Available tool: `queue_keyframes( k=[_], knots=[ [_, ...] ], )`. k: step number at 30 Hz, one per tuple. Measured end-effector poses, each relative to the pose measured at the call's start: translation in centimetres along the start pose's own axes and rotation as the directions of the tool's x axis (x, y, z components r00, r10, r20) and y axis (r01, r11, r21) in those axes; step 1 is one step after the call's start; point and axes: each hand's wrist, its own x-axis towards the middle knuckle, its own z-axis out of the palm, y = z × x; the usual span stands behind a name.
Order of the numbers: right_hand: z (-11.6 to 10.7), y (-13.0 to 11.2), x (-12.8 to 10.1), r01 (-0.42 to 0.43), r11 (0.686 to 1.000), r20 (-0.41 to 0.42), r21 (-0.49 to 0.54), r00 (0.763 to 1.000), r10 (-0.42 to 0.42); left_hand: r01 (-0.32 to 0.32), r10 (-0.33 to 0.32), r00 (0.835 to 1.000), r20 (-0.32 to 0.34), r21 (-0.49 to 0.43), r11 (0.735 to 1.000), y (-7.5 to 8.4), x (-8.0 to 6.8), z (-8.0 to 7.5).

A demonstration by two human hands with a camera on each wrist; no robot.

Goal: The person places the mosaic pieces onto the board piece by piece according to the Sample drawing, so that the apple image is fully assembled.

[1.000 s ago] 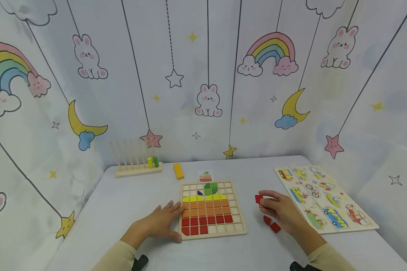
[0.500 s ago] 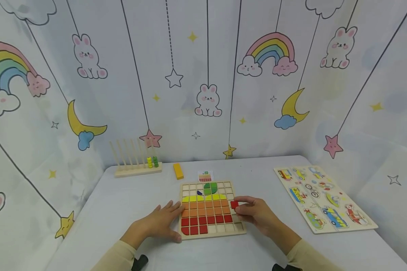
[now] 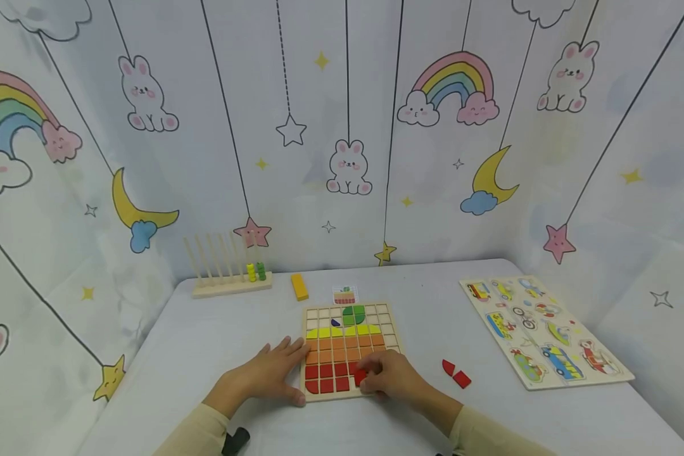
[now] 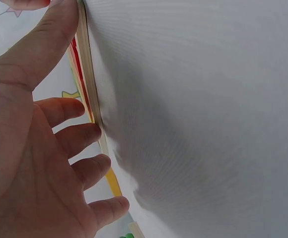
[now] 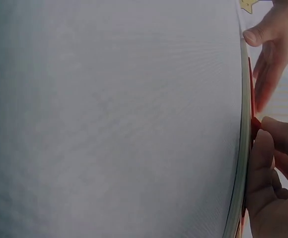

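Note:
A square wooden grid board lies mid-table, with rows of red, orange and yellow tiles and a green rounded shape near its top. My right hand pinches a red square tile between thumb and fingers, low over the bottom row, right beside the red tiles there. In the right wrist view the red tile shows at the fingertips, close over the board. My left hand lies with fingers spread at the board's left edge, fingertips and thumb against it. Two loose red pieces, one rounded and one square, lie right of the board.
Behind the board lies a small picture card, with a yellow block to its left. A wooden peg rack with yellow and green beads stands back left. A vehicle puzzle board lies along the right side.
My right hand has carried the red square tile leftward from beside the loose pieces, past the board's right edge, to its bottom row. The left hand has stayed in place.

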Motion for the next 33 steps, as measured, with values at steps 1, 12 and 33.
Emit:
queue_keyframes(
  k=[1, 12, 33],
  knots=[
    [0.0, -0.1, 0.1, 0.011, 1.0, -0.002, -0.023, 1.0, -0.011, 0.0, 0.0, 1.0, 0.0, -0.001, 1.0, 0.0, 0.0, -0.1],
    [-0.3, -0.1, 0.0, 0.02, 0.999, 0.006, -0.05, 1.0, -0.02, -0.017, 0.017, 1.0, -0.007, -0.011, 1.0, 0.2, 0.1, -0.1],
    [-14.4, 6.2, -6.4, -0.253, 0.905, -0.209, -0.341, 0.959, 0.19, 0.001, -0.001, 1.0, 0.004, -0.003, 1.0, 0.3, 0.2, -0.1]
  ],
)
